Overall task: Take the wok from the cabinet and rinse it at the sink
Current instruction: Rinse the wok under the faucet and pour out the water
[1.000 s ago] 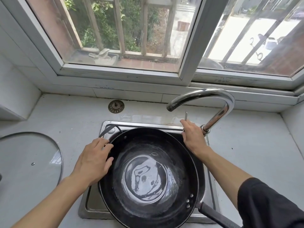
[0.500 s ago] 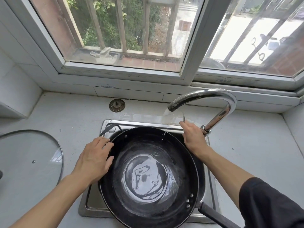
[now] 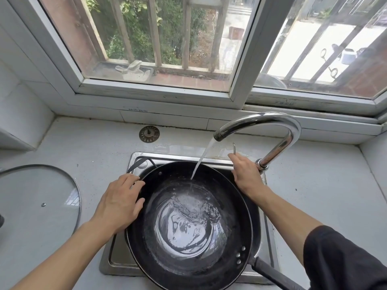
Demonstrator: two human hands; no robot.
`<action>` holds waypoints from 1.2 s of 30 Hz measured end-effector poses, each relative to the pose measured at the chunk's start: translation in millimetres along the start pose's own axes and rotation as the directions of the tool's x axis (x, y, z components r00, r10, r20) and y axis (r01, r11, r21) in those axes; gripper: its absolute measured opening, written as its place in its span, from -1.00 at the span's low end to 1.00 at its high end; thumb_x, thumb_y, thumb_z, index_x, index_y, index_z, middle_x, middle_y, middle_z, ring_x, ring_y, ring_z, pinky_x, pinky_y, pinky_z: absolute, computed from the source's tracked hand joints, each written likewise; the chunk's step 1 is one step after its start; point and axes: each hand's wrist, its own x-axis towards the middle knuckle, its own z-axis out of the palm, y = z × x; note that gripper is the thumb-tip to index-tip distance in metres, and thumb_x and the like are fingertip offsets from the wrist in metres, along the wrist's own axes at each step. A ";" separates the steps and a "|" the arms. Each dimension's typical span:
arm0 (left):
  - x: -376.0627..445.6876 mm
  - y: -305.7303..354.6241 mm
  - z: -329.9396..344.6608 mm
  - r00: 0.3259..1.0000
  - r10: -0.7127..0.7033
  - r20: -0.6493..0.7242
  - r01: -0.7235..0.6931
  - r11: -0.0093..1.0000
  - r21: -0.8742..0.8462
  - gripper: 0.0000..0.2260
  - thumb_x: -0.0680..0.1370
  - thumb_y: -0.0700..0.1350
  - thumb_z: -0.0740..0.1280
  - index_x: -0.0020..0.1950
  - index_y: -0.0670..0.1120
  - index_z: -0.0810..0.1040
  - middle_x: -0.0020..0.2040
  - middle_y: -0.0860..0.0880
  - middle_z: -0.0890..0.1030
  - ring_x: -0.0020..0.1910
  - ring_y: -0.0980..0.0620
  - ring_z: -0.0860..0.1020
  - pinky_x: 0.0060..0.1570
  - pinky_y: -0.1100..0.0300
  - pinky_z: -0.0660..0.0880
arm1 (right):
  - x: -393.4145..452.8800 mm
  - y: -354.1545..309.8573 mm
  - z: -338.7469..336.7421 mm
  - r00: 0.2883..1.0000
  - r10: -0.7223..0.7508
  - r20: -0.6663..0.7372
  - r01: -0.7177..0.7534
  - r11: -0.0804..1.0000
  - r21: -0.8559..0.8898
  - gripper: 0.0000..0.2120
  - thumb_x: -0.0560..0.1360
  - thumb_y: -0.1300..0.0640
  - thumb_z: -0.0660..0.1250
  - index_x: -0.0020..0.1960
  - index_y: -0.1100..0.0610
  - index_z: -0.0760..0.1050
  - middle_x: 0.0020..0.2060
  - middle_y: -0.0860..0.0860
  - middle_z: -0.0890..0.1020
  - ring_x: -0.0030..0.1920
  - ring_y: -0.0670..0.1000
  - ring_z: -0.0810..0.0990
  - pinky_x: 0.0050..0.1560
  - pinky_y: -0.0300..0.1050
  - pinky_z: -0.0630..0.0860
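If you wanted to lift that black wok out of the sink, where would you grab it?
Probably by the long handle of the wok, coming from the near right. It sticks out past the sink rim, free of the water stream. The left hand already steadies the far rim.

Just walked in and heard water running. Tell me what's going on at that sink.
A person is rinsing a black wok that sits in the steel sink. The right hand holds the faucet's thin lever, and water streams from the faucet into the wok, pooling in its bottom. The left hand rests on the wok's left rim, steadying it. A glass lid lies on the counter to the left, and a sink strainer lies behind the sink.
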 end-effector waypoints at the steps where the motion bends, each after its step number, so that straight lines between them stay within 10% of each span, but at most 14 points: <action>1: 0.1 0.1 0.0 1.000 0.000 0.000 0.000 1.000 0.002 -0.58 0.34 -0.06 0.56 0.15 -0.12 0.61 0.12 -0.08 0.61 0.19 -0.13 0.54 0.04 -0.07 0.57 | 0.1 0.3 -0.1 1.000 0.002 0.001 -0.002 1.000 0.002 -0.57 0.30 0.52 0.34 0.12 0.22 0.48 -0.13 0.13 0.57 -0.12 0.24 0.55 -0.16 0.10 0.51; 18: 2.0 0.4 -2.2 0.999 0.016 0.033 -0.016 1.000 -0.008 -0.58 0.31 -0.07 0.58 0.12 -0.14 0.61 0.09 -0.09 0.61 0.14 -0.14 0.55 0.00 -0.07 0.57 | -1.9 3.2 -1.4 0.999 -0.003 0.042 0.002 1.000 0.024 -0.52 0.29 0.50 0.37 0.16 0.21 0.49 -0.09 0.12 0.57 -0.10 0.23 0.56 -0.15 0.11 0.53; 26: 20.9 -9.5 -28.0 0.997 0.046 0.058 -0.045 0.999 -0.015 -0.63 0.35 -0.07 0.55 0.12 -0.07 0.61 0.14 -0.07 0.61 0.15 -0.14 0.55 -0.01 -0.08 0.56 | -45.1 -8.6 -30.7 0.994 -0.053 0.095 0.050 0.998 0.037 -0.43 0.41 0.22 0.45 0.37 0.15 0.36 0.33 0.14 0.40 0.33 0.16 0.36 0.34 0.06 0.38; 36: 64.4 -20.7 -75.5 0.886 0.290 0.361 -0.339 0.937 0.079 -0.34 0.45 -0.27 0.21 0.51 0.14 0.25 0.53 0.07 0.25 0.48 -0.02 0.19 0.33 0.06 0.36 | -164.2 -16.9 -53.6 0.861 0.186 0.473 -0.228 0.973 0.032 -0.28 0.41 0.26 0.24 0.52 -0.09 0.16 0.52 0.05 0.18 0.49 0.08 0.19 0.46 -0.04 0.24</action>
